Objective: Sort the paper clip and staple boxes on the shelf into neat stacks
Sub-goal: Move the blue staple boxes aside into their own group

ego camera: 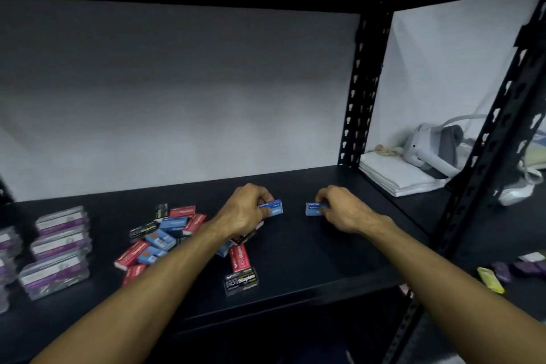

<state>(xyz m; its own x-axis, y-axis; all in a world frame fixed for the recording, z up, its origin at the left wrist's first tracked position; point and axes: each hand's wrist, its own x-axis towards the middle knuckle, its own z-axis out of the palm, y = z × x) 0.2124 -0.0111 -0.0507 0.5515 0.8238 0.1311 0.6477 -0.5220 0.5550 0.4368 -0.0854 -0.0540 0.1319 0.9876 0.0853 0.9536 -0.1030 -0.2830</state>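
Observation:
A loose heap of small red, blue and black staple boxes point(165, 238) lies on the black shelf point(310, 254), left of centre. My left hand point(243, 210) grips a blue staple box point(274, 206) just right of the heap. My right hand point(342, 210) holds a second blue staple box point(313, 208) a short way to the right, low over the shelf. A red box point(239, 257) and a black staple box point(241, 280) lie near the front edge. Stacks of clear purple-labelled paper clip boxes point(59, 248) stand at the far left.
A black perforated upright point(362, 91) bounds the bay on the right, with another upright point(496, 139) nearer me. Beyond it lie folded white cloth point(393, 174) and a white headset point(428, 148). Yellow and purple small items point(502, 273) sit at the right edge.

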